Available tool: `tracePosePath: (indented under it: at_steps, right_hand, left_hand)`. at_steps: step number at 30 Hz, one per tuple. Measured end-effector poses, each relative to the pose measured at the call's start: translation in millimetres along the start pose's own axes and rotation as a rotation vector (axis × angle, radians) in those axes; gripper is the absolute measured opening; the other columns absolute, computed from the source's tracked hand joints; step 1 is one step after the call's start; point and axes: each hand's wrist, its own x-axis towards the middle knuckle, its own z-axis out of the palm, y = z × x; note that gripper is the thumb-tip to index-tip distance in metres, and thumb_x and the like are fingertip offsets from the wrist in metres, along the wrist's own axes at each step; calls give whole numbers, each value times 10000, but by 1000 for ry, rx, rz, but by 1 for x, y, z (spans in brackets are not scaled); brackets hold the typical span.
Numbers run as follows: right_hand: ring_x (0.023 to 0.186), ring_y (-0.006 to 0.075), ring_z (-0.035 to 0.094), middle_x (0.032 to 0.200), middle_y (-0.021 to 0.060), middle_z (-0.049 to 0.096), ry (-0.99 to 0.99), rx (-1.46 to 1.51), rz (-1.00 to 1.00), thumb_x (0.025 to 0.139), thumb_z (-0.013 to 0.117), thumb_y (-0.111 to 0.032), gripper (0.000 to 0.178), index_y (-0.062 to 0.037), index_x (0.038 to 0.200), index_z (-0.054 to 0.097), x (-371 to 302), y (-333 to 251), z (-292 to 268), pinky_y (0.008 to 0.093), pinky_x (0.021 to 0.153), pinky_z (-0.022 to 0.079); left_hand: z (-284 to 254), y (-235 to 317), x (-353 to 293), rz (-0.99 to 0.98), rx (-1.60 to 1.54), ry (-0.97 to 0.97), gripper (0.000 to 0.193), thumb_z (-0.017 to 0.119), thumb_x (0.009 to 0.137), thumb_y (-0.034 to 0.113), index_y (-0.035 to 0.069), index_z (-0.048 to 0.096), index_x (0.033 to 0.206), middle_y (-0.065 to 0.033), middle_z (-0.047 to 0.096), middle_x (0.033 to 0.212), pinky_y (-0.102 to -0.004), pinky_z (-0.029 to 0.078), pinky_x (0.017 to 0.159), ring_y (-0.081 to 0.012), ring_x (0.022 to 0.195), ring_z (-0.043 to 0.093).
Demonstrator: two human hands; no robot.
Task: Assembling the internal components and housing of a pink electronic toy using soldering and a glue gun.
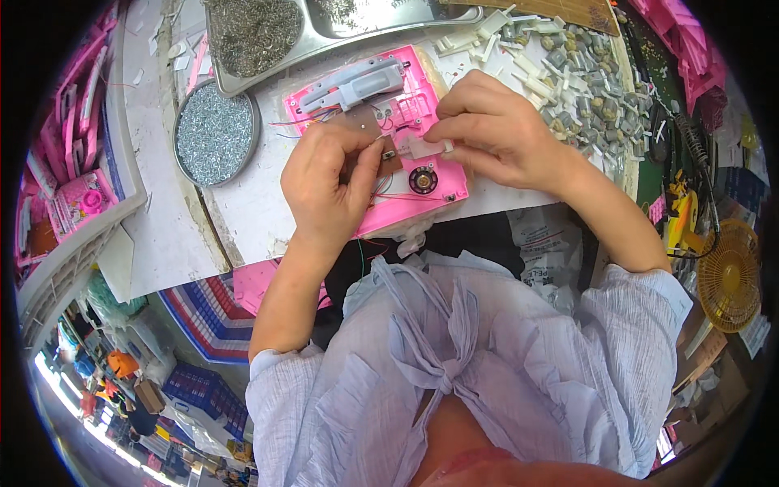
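In front of me lies an open pink plastic shell [381, 217] with wires, a grey plastic housing [355, 86] near its far edge and a round black speaker [423, 180] near its near right corner. My left hand [324, 180] is over the shell's left side, thumb and forefinger pinched together; whatever is between them is too small to name. Beside those fingertips is a brown circuit board [391, 165], partly covered by the hand. My right hand [499, 134] pinches a small whitish translucent plastic piece [426, 148] just above the speaker.
A round tin of small screws [216, 136] stands to the left. Beyond the shell, a metal tray [312, 47] holds small metal springs. Small motors and white plastic parts [580, 93] lie heaped at right. Pink parts [81, 199] fill a bin at far left; a yellow fan [729, 276] stands right.
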Motion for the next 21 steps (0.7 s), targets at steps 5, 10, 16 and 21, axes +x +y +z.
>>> tracePosePath:
  at_steps: [5,10,16,21]
  right_hand:
    - [957,303,620,992,72,654,22,-78,1,754,797,-84,279,-77,1020,717,-4,3,14,416,799,515]
    - [1006,295,577,1031,42,629,-26,-258,124,763,788,-169,220,-122,968,724,0,-13,14,416,835,507]
    - [1030,300,600,1211,76,628,114,-158,277,806,775,-140,281,-134,1087,765,-17,-19,-1,400,915,508]
    - [969,323,620,970,127,690,58,-910,766,809,760,-370,323,-51,857,769,-33,17,-112,454,867,497]
  left_hand:
    - [-1,1,-1,-22,-3,-26,173,798,786,-16,30,670,893,-97,665,880,-318,483,559,-208,667,620]
    - [-3,13,3,188,31,-173,310,818,762,24,56,717,1053,-97,593,1064,-330,501,649,-199,792,595]
    - [-6,22,13,223,248,-509,405,816,785,270,98,719,1139,-103,613,1153,-413,438,810,-279,955,584]
    - [-6,24,14,227,254,-493,393,816,783,242,102,716,1136,-85,620,1140,-410,438,806,-270,949,585]
